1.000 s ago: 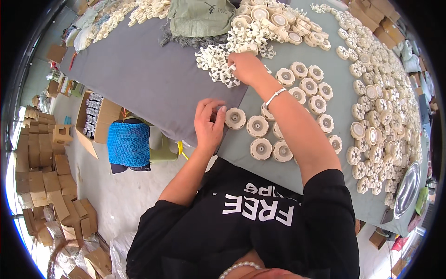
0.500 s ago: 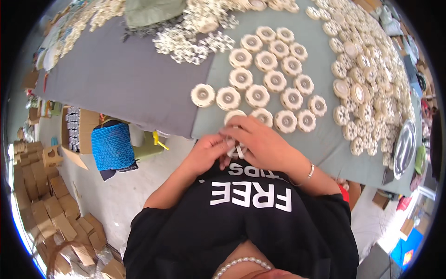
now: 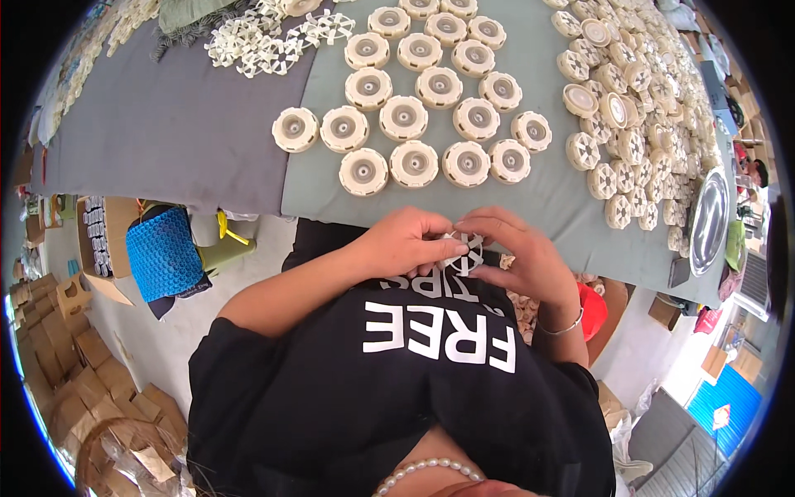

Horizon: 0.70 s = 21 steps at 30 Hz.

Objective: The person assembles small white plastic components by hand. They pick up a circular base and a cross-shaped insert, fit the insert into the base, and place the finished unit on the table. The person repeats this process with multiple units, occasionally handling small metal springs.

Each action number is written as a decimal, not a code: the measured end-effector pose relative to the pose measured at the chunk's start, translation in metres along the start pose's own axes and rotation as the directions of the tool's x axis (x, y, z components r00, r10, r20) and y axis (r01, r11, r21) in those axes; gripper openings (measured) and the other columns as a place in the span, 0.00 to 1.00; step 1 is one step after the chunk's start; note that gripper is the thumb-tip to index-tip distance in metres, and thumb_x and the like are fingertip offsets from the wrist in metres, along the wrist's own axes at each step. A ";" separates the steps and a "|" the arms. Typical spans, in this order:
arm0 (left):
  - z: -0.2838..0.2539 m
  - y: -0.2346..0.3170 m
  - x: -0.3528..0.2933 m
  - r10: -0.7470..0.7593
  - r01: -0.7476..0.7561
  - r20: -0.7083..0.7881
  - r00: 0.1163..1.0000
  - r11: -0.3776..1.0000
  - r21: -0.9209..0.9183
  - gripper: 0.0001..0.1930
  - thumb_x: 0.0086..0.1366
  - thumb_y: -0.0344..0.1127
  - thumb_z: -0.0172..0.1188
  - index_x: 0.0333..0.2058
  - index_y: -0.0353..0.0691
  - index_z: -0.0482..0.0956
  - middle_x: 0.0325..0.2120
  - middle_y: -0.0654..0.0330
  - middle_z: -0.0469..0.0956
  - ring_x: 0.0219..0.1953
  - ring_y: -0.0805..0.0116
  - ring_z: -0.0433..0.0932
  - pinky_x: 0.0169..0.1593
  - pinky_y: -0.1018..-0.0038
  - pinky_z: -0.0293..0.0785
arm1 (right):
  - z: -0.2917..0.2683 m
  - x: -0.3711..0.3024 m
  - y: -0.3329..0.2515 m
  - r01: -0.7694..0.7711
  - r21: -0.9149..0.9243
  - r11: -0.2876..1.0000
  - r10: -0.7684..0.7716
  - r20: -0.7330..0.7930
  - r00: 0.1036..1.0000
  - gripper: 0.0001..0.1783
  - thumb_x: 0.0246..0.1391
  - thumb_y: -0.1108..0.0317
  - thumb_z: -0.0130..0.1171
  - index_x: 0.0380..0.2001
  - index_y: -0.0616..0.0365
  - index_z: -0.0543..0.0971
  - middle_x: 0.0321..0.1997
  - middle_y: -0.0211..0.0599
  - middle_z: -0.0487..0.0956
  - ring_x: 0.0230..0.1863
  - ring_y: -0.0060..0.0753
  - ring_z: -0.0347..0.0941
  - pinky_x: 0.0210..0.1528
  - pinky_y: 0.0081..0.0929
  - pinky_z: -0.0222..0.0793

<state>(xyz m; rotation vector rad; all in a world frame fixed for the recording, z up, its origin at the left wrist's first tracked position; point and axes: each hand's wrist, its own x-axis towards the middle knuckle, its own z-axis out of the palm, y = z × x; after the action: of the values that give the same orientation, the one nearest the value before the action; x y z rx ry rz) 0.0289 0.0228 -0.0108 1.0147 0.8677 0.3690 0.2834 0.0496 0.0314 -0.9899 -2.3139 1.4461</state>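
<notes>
Just in front of my chest, at the table's near edge, I hold a round cream part with an open white spoked face (image 3: 465,253). My left hand (image 3: 412,240) pinches its left side, thumb over the face. Curled round the right side is my right hand (image 3: 523,255), its fingertips at the rim. The fingers hide much of the part. Just beyond my hands, round cream wheel-like parts with scalloped rims and hollow centres (image 3: 413,164) stand in loose rows on the green cloth (image 3: 331,203).
A heap of similar spoked parts (image 3: 617,178) covers the right side, beside a shiny oval metal tray (image 3: 710,224). White spoked pieces (image 3: 265,41) lie loose at the back left. Grey cloth (image 3: 174,124) covers the left side. Below stand a cardboard box (image 3: 116,240) and a blue woven cover (image 3: 164,258).
The view has shifted, so the table sits higher in the picture. Both hands have come away from the nearest row toward my body, and the held part's spoked face now shows more.
</notes>
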 end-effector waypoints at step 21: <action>0.007 0.035 0.041 0.668 -0.009 -0.174 0.724 0.261 0.965 0.36 0.53 0.38 0.78 0.60 0.40 0.75 0.51 0.59 0.80 0.53 0.58 0.75 0.53 0.62 0.74 | -0.038 -0.031 0.060 -0.437 -0.165 0.884 0.170 -0.757 0.631 0.32 0.42 0.74 0.78 0.55 0.58 0.82 0.50 0.29 0.77 0.37 0.23 0.67 0.40 0.24 0.69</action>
<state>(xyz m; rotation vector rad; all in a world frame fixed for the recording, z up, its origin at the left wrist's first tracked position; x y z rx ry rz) 0.0639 0.0629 0.0021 2.3592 1.4631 0.6145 0.3511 0.0734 0.0028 -1.7489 -1.8295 0.5161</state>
